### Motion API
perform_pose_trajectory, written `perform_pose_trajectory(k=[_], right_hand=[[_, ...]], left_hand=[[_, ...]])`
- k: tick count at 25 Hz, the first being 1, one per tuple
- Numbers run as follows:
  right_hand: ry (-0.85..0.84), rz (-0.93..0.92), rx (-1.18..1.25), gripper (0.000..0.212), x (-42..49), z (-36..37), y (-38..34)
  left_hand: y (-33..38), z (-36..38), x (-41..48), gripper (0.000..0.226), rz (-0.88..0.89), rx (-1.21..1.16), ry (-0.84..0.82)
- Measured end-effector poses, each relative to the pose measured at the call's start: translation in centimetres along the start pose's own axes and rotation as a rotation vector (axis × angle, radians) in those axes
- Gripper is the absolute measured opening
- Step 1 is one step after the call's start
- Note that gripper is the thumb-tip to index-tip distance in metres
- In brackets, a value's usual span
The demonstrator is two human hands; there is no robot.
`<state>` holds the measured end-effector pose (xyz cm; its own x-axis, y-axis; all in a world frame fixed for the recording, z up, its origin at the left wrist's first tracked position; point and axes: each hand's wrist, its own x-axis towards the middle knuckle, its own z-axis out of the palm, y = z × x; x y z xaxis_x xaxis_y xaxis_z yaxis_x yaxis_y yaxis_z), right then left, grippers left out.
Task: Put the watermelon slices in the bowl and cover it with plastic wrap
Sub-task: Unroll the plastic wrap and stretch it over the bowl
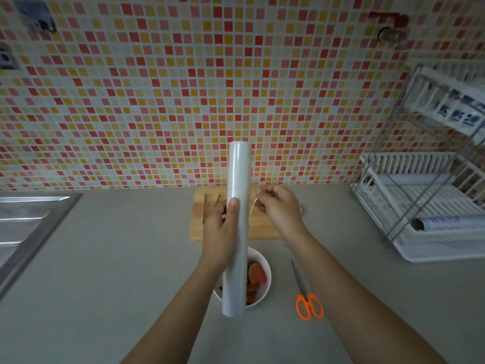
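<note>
left hand [219, 232]: curled round plastic wrap roll [242, 245] mid-length — likely light, stiff.
right hand [278, 208]: pinches film edge [252, 207] — likely flimsy, clingy.
bowl [266, 261]: near, holds watermelon slices [258, 274].

The left hand [220, 232] grips a long white roll of plastic wrap [237, 179], held upright above a round white bowl [265, 261] of red watermelon slices with green rind [258, 275]. The right hand [278, 208] pinches at the roll's right side, fingers curled. Behind them a pale wooden cutting board [262, 229] lies on the grey counter [105, 258]. Orange-handled scissors [305, 298] lie just right of the bowl, and a white wire dish rack [420, 206] stands far right.
</note>
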<state>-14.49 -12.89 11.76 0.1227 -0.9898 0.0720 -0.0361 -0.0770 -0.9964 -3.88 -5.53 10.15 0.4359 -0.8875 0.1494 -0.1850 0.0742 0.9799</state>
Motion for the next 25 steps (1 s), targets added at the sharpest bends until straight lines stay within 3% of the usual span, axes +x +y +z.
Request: perform_pose_trajectory(k=[2, 4, 7, 11, 13, 15, 17, 22, 25], right_hand=[[0.058, -0.009, 0.085, 0.011, -0.2, 0.3, -0.3], [0.001, -0.052, 0.184, 0.006, 0.0, 0.2, -1.3], [-0.067, -0.201, 0.059, 0.008, 0.6, -0.1, -3.1], [0.014, -0.232, 0.064, 0.004, 0.9, -0.3, -4.0], [-0.082, -0.159, 0.100, 0.011, 1.0, -0.5, -4.3], [-0.229, -0.100, -0.036, 0.020, 0.8, -0.4, -4.5], [-0.267, -0.095, -0.087, 0.016, 0.5, -0.3, -4.3], [-0.227, -0.117, -0.093, 0.011, 0.4, -1.1, -4.5], [-0.090, -0.216, -0.108, 0.015, 0.3, -0.6, -5.1]], left_hand=[[0.3, 0.1, -0.3, 0.028, 0.036, 0.000, 0.033], [0.6, -0.2, -0.2, 0.025, 0.061, 0.005, 0.008], [0.6, -0.6, -0.2, 0.026, 0.058, -0.009, -0.014], [0.1, -1.1, -0.6, 0.030, 0.018, -0.034, -0.007], [0.1, -1.1, -0.7, 0.028, 0.012, -0.044, 0.000], [0.3, -1.1, -0.8, 0.028, 0.006, -0.065, 0.006], [0.6, -1.2, -0.8, 0.028, 0.000, -0.082, -0.001], [0.2, -1.6, -1.0, 0.040, -0.010, -0.091, -0.057], [0.2, -1.2, -1.2, 0.041, 0.008, -0.072, -0.035]])
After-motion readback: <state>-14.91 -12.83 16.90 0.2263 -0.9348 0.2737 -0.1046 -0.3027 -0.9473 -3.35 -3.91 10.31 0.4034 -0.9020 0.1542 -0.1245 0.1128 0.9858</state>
